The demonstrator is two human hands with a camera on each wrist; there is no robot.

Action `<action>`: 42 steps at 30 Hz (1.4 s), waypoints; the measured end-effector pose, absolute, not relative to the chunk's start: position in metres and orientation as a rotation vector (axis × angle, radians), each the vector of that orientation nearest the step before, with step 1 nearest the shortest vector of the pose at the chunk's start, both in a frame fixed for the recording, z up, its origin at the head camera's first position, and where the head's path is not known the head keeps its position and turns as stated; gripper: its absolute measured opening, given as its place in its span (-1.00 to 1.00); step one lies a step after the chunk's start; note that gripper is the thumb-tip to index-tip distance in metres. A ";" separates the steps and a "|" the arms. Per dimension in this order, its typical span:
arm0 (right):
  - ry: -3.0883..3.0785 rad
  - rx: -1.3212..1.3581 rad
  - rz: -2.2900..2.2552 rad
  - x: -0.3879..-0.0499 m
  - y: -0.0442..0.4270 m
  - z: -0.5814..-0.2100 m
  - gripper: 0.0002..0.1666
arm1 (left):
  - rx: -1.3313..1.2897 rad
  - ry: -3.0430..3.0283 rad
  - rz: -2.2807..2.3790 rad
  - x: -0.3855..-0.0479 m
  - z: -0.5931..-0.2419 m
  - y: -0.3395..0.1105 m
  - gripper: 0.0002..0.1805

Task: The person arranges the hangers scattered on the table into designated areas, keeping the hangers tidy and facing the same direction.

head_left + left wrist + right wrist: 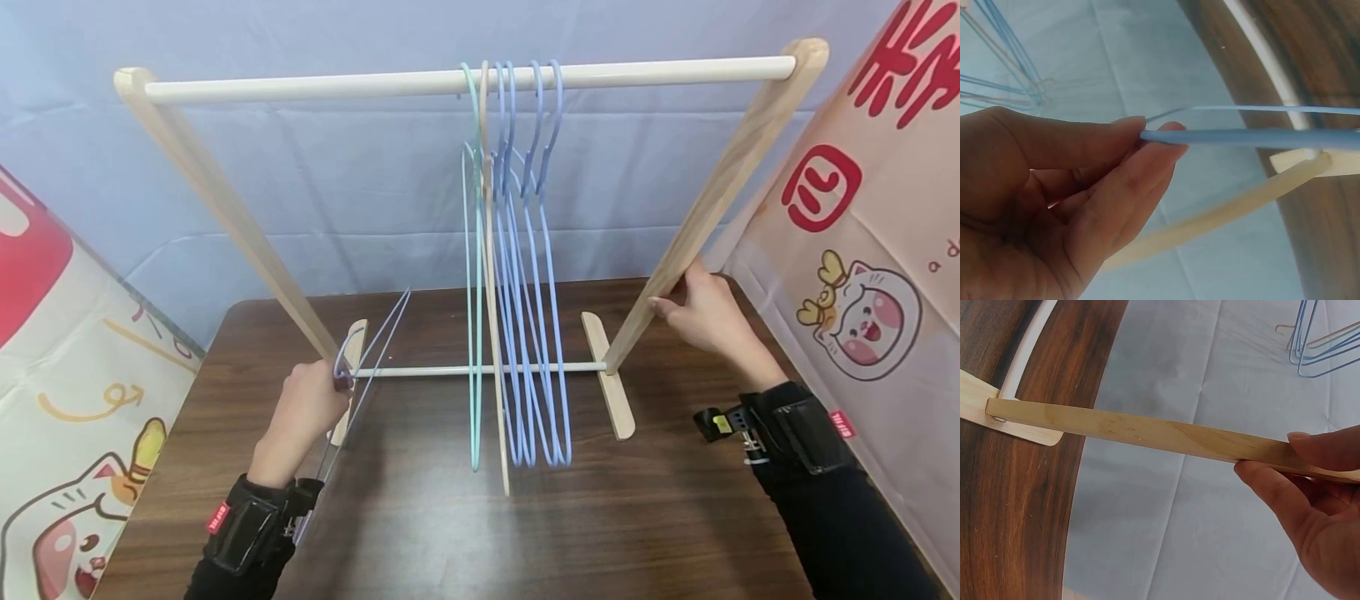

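My left hand (303, 412) pinches a thin lavender-blue clothes hanger (1241, 137) between thumb and fingers, low beside the left foot of a wooden garment rack. Part of this hanger trails down past my wrist in the head view. With thumb and fingers on either side, my right hand (708, 312) grips the lower part of the rack's right wooden post (712, 200). From the white top rail (300, 86) hang a mint green hanger (477, 333), a beige hanger (496, 350) and several blue hangers (551, 308), bunched near the middle.
The rack stands on a dark wood table (420, 525). Its left post (225, 208) leans outward in view, and a thin white lower bar (427, 371) joins the feet. Behind is a pale blue cloth (360, 167); printed cartoon sheets (892, 250) flank both sides.
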State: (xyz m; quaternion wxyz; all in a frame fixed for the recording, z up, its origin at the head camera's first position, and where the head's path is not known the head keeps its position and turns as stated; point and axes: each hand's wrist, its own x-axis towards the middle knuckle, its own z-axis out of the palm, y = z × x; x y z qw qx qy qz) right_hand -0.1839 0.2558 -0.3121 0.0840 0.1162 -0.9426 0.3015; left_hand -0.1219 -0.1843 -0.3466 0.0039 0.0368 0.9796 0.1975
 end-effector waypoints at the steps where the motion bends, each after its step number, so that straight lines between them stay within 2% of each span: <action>1: -2.812 0.348 0.900 -0.184 0.255 -0.312 -0.55 | 0.122 3.078 0.614 -0.122 -0.344 -0.184 -0.82; 8: -2.808 0.360 0.893 -0.186 0.253 -0.311 -0.56 | 0.155 3.096 0.625 -0.123 -0.326 -0.181 -0.69; 16: -2.819 0.337 0.892 -0.185 0.254 -0.312 -0.55 | 0.261 3.155 0.587 -0.131 -0.293 -0.162 -0.77; 34: -2.820 0.350 0.893 -0.185 0.255 -0.312 -0.53 | 0.459 3.314 0.457 -0.132 -0.197 -0.117 -0.67; 42: -2.817 0.349 0.892 -0.184 0.256 -0.313 -0.53 | 0.509 3.368 0.451 -0.135 -0.168 -0.096 -0.73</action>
